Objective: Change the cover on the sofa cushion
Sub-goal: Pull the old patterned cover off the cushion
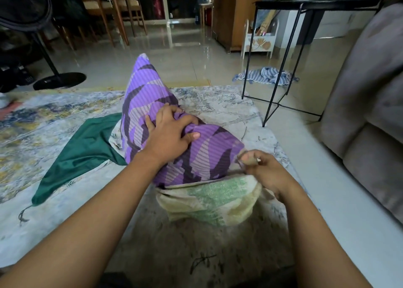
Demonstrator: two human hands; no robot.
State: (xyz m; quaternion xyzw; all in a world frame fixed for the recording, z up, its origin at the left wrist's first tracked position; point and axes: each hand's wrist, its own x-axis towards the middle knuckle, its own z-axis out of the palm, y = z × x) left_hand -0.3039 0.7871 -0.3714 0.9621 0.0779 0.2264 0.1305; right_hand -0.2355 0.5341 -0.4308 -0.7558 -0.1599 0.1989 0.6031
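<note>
A cushion in a purple striped cover (144, 104) stands tilted on the rug in front of me. Its cream and green inner cushion (209, 200) sticks out of the cover's open near end. My left hand (172, 130) grips a bunched fold of the purple cover on top of the cushion. My right hand (263, 170) pinches the cover's edge at the near right corner, beside the opening. A green cover (85, 143) lies flat on the rug to the left, partly under the cushion.
A patterned rug (43, 117) covers the floor. A black metal side table (305, 54) stands at the right, with a striped blue cloth (266, 76) on the tiles beneath it. A grey sofa (370, 91) fills the right edge. A standing fan (43, 47) is at the left.
</note>
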